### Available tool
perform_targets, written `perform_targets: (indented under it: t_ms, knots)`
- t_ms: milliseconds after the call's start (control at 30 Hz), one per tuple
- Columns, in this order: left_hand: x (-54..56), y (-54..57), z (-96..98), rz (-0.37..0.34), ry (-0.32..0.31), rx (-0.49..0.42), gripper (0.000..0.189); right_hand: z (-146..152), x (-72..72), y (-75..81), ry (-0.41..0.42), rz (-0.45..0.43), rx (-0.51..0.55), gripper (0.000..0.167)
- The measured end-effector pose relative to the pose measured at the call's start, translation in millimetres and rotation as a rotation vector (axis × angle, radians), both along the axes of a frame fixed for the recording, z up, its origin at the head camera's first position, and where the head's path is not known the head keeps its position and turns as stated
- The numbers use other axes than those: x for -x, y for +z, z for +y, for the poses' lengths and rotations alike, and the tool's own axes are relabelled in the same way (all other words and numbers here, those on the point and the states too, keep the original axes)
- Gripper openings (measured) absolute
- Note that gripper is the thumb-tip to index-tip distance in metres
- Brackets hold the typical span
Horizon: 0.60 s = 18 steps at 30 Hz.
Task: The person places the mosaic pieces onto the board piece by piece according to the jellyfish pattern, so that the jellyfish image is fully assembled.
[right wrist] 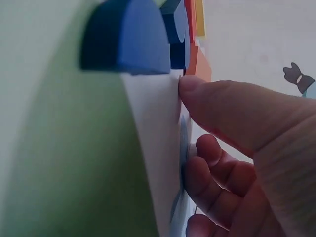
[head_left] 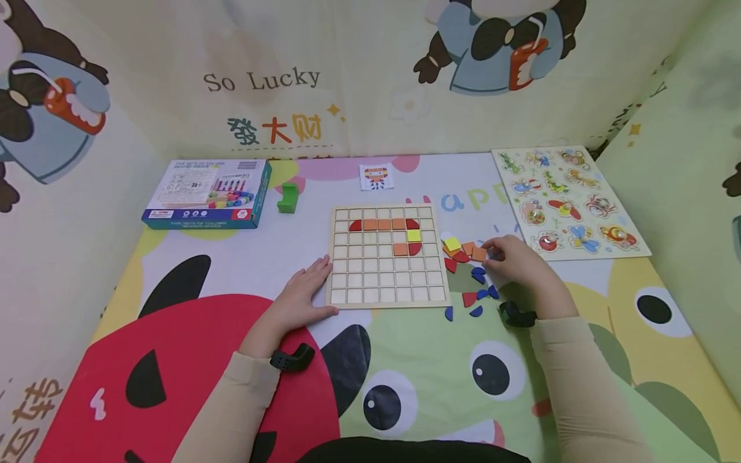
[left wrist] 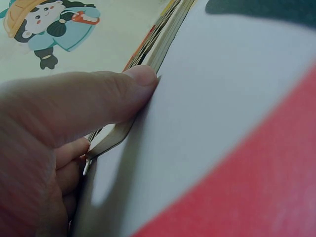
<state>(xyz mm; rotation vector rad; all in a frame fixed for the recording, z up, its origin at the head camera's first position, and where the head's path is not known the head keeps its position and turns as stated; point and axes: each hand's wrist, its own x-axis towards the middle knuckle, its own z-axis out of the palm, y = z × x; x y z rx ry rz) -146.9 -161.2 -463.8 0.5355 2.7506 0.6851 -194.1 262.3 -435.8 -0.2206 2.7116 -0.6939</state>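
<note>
A square wooden grid board [head_left: 370, 280] lies flat on the table. Red, orange and yellow tiles fill some of its upper cells. Along the board's left edge rests my left hand [head_left: 298, 292], fingers extended; in the left wrist view its thumb [left wrist: 111, 94] lies straight against the board's side [left wrist: 116, 136]. Right of the board, my right hand [head_left: 515, 263] pinches an orange square tile [head_left: 478, 254] at the edge of a small pile. The thumb [right wrist: 224, 106] overlaps the orange tile [right wrist: 198, 66] in the right wrist view, and the index fingertip is hidden there.
Yellow [head_left: 452, 244], red [head_left: 469, 299] and blue half-round pieces [head_left: 476, 312] lie loose beside the board. Behind it are a pattern card [head_left: 376, 177] and a green block [head_left: 287, 198]. A game box [head_left: 205, 193] stands left, an insect puzzle board [head_left: 570, 202] right.
</note>
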Motion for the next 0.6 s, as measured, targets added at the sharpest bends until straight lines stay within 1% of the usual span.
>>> perform_targets:
  t_ms: [300,600]
  knots:
    - [0.5,1.7,0.7,0.002,-0.001,-0.009,0.098,-0.5,-0.5,-0.9,-0.021,0.008,-0.044,0.035]
    - [1.0,1.2,0.2,-0.011,0.004,-0.003,0.098,-0.7,-1.1,-0.7,-0.003,0.013,-0.038,0.035]
